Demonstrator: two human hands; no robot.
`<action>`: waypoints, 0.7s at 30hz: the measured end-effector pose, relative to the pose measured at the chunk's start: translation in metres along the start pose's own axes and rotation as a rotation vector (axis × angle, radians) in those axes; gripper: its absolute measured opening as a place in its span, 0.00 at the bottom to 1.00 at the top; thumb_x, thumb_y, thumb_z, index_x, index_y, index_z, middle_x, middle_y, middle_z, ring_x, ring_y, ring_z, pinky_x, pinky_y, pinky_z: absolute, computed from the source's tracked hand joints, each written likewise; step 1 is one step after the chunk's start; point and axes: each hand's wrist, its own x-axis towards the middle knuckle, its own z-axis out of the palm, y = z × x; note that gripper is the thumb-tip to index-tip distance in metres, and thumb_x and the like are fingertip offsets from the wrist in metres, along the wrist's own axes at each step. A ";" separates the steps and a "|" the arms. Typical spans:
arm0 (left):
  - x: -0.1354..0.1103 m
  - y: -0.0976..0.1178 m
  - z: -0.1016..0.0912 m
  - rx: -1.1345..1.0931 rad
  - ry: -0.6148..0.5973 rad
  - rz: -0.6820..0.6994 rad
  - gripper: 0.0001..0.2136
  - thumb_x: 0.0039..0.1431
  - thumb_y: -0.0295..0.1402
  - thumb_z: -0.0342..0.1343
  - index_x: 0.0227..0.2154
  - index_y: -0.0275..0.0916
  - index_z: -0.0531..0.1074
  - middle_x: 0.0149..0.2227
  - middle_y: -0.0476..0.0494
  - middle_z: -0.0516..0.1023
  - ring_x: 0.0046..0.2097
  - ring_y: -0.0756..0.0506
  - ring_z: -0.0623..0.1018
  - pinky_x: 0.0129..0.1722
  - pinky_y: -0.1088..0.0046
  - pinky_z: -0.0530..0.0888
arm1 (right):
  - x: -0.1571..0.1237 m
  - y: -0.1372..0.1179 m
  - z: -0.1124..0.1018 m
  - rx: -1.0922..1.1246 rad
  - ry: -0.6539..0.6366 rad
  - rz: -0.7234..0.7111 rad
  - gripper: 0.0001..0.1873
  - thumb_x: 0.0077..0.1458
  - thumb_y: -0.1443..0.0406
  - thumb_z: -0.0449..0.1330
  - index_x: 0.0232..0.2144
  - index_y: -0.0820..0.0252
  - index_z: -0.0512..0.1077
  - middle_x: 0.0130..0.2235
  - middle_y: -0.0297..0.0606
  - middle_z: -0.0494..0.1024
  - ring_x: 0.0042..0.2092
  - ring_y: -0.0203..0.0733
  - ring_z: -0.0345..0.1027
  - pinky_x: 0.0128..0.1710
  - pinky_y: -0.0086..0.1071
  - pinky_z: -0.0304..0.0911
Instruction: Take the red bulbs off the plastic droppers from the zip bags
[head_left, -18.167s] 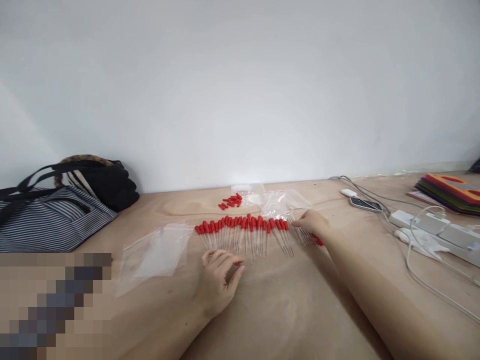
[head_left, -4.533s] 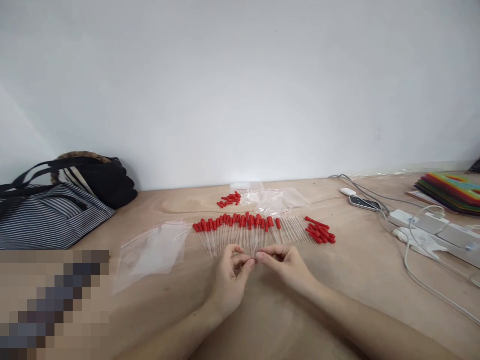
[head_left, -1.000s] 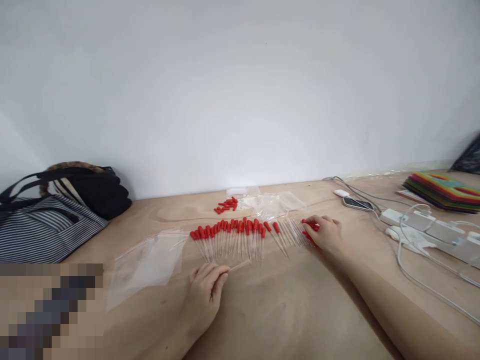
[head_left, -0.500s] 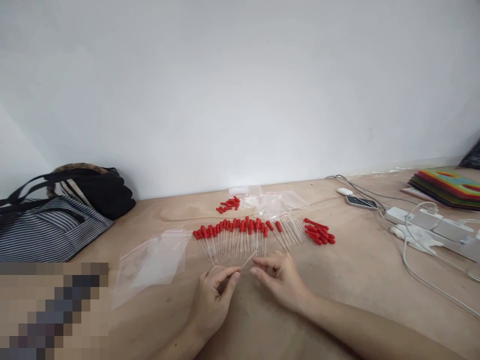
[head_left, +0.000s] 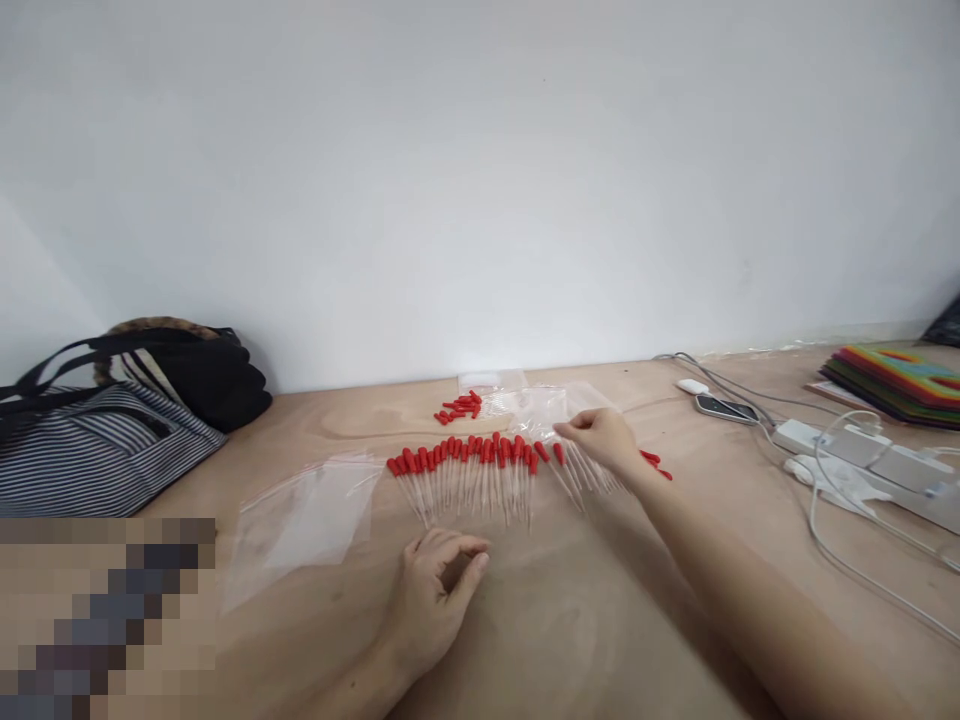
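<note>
Left hand: yours, low and near the middle of the table; fingers loosely curled, thumb and forefinger tips apart, just in front of the dropper row.

Right hand: yours, farther forward; thumb and forefinger drawn together at the far ends of the bare tubes. You cannot tell from here whether a tube is between them.

Droppers: one fanned row ahead of your left hand, red bulbs away from you, clear stems pointing toward you; two more lie slightly apart at the row's right, beside the bare tubes.

Loose red bulbs: right of the tubes, partly hidden by your right forearm.

Small red pieces: a cluster behind the row, with thin clear stems to their right, next to a crumpled clear bag.

Flat clear bags: overlapping, left of the row.

Striped bag: far left.

Power strip: right side, with cables.
</note>
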 end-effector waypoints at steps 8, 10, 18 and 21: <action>0.001 -0.001 -0.001 0.010 0.011 0.030 0.08 0.55 0.34 0.49 0.27 0.42 0.73 0.27 0.49 0.77 0.32 0.47 0.75 0.35 0.66 0.71 | 0.018 0.037 -0.002 -0.398 -0.129 0.271 0.15 0.37 0.55 0.60 0.13 0.59 0.66 0.17 0.37 0.71 0.24 0.42 0.67 0.23 0.31 0.52; 0.001 -0.001 -0.001 0.012 0.012 0.032 0.08 0.54 0.34 0.50 0.27 0.43 0.73 0.27 0.49 0.77 0.32 0.47 0.75 0.35 0.66 0.71 | 0.017 0.036 0.003 -0.447 -0.142 0.281 0.15 0.39 0.54 0.59 0.14 0.59 0.67 0.19 0.38 0.72 0.25 0.43 0.68 0.24 0.31 0.53; -0.001 -0.004 -0.001 0.019 0.017 0.036 0.08 0.54 0.34 0.50 0.27 0.43 0.74 0.27 0.49 0.77 0.32 0.47 0.76 0.35 0.67 0.71 | 0.015 0.022 0.001 -0.557 -0.142 0.216 0.14 0.43 0.54 0.57 0.21 0.58 0.71 0.27 0.39 0.76 0.33 0.45 0.69 0.32 0.33 0.54; -0.001 -0.004 -0.001 0.018 0.012 0.032 0.08 0.55 0.34 0.50 0.27 0.43 0.73 0.27 0.50 0.76 0.32 0.47 0.76 0.34 0.67 0.71 | 0.011 0.014 0.011 -0.568 -0.152 0.179 0.17 0.45 0.51 0.55 0.20 0.58 0.71 0.28 0.40 0.76 0.35 0.46 0.69 0.35 0.34 0.54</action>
